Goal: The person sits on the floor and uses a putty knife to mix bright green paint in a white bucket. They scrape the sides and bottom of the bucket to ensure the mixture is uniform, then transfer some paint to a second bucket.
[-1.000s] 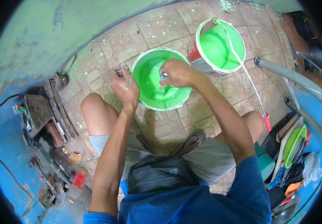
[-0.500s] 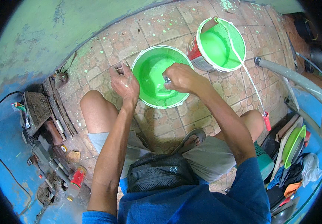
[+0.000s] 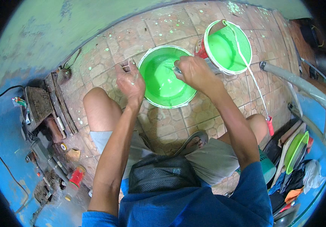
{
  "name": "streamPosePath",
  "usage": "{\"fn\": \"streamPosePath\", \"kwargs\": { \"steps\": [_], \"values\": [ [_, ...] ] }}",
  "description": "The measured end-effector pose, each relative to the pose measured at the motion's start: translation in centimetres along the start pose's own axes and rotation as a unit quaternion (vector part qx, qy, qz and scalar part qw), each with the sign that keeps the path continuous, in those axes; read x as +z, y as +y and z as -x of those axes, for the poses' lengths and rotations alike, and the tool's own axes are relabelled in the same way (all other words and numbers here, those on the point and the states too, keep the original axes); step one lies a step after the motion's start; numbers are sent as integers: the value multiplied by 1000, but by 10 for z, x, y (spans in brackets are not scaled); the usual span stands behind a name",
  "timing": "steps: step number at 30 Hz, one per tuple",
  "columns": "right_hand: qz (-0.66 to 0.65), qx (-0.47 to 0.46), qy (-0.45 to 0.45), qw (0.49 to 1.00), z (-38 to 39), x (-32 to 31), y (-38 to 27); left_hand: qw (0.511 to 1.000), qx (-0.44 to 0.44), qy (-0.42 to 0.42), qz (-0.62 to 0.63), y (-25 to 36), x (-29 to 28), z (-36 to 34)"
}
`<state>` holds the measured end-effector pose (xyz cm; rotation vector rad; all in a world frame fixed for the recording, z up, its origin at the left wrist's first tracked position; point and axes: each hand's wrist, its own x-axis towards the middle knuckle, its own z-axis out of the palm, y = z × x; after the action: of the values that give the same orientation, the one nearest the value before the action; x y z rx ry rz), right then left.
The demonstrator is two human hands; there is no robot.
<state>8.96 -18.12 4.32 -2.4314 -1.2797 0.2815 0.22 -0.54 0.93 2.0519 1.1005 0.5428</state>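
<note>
A crouching person works over a round white-rimmed plastic bucket of bright green paint set on the paint-speckled brick paving floor.

The bucket stands straight ahead of the knees, between both hands. The right hand is nearer, over the bucket's right rim, fist closed round a thin metal stirring tool whose long axis runs leftward and down into the paint. The left hand rests at the left rim, fingers curled loosely on the outer edge; whether it truly grips, I cannot tell. The paint looks glossy, smooth and thick. A second green-filled bucket with a white wire handle stands just beside it, to the right and farther off.
</note>
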Motion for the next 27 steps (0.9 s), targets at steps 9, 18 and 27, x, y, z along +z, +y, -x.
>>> {"fn": "streamPosePath", "kwargs": {
  "steps": [9, 18, 27],
  "values": [
    [-2, 4, -115, 993, 32, 6, -31, 1000, -16, 0, -5, 2, -2, 0],
    [17, 5, -86, 996, 25, 4, -35, 1000, -5, 2, -14, -3, 0, -3],
    [6, 3, -85, 996, 29, -1, -42, 1000, -21, -8, -19, -1, -1, -1]
  ]
}}
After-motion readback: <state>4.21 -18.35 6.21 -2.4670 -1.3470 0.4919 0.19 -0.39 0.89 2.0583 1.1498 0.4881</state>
